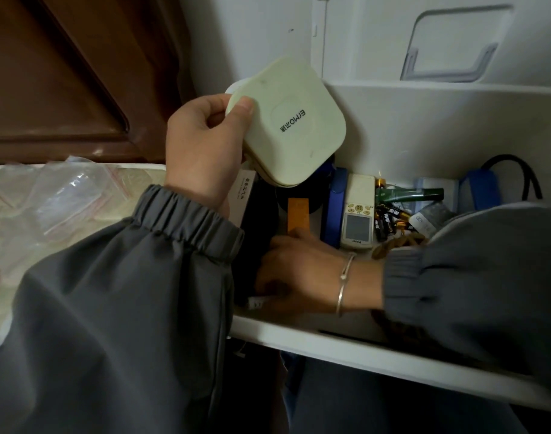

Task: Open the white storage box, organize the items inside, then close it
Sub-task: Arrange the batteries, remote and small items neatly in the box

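Observation:
The white storage box (424,126) stands open, its lid (455,42) tilted up against the wall behind. My left hand (202,148) grips a pale green square case (289,123) and holds it above the box's left end. My right hand (299,274) reaches down inside the box at its near left, fingers curled around something small and white that I cannot make out. Inside lie an orange block (297,214), a blue case (333,208), a white remote control (358,211), several batteries (390,220) and a dark green tube (408,194).
A black cable (524,173) and a blue object (482,189) sit at the box's right end. A white carton (241,195) stands at the left wall. Clear plastic bags (64,195) lie on the pale surface at left. A brown wooden panel (64,73) rises behind.

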### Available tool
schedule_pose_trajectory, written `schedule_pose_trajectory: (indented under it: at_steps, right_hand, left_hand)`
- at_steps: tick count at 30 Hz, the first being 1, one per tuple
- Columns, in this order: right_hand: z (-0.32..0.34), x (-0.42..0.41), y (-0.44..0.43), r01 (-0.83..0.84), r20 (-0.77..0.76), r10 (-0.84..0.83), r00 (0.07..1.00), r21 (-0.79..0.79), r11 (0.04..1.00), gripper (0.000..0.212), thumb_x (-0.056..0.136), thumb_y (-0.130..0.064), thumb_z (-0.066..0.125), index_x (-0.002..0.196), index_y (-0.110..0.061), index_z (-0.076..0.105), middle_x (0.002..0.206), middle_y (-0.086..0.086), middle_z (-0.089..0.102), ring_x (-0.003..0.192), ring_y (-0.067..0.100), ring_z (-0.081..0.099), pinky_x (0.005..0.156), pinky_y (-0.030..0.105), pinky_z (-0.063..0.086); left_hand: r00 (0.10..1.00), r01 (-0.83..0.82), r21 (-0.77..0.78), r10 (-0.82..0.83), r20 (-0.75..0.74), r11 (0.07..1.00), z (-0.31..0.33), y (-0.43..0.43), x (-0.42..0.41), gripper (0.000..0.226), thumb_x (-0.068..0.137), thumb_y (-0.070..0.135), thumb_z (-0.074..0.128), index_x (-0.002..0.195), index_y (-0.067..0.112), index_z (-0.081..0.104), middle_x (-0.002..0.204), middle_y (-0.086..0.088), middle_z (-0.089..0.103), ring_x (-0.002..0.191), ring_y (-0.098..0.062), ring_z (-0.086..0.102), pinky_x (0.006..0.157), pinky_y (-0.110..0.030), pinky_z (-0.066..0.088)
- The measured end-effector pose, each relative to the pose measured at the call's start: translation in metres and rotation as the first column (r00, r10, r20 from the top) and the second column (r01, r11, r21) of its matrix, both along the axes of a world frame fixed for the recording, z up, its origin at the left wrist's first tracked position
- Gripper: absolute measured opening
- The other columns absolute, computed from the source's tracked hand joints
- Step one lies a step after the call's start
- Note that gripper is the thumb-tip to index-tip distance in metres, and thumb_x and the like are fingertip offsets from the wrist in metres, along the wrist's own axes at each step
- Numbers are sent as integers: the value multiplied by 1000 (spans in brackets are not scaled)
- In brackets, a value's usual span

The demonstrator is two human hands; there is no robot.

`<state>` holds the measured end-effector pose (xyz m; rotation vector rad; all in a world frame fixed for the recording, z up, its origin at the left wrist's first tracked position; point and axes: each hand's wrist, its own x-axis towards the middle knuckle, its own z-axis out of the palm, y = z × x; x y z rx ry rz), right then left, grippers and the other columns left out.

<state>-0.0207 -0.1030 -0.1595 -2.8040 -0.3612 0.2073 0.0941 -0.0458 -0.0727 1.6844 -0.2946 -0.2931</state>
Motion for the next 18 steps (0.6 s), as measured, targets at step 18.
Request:
schedule_pose_trajectory:
  at_steps: [18]
  right_hand:
    - [29,-20,-163,812,-82,-833,548,-187,553,24,81,-29,67,86,-5,69,92,11,70,85,28,64,78,34,53]
  left_hand:
    - [999,15,17,-16,50,1000,-6,0,3,24,81,33,64,100,18,68,92,-3,65,88,-20,63,88,-49,55]
